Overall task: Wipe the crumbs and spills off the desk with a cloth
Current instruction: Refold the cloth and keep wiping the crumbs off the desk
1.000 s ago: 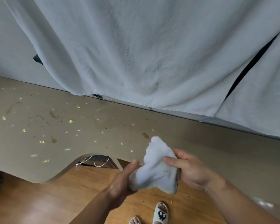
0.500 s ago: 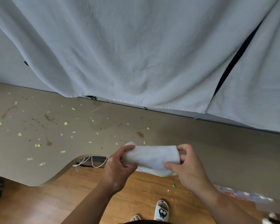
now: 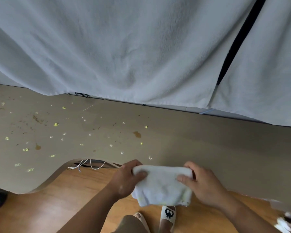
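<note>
We grip a folded cloth (image 3: 161, 184) with our left hand (image 3: 124, 179) and right hand (image 3: 202, 185), near the crumbs (image 3: 55, 124) littering the desk (image 3: 208, 148).

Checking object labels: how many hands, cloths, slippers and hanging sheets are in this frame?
Hands: 2 (left hand, right hand)
Cloth: 1
Slippers: 2
Hanging sheets: 2
Total: 7

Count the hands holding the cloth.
2. The left hand grips the cloth at its left end; the right hand pinches its right end. Neither is hidden.
</note>
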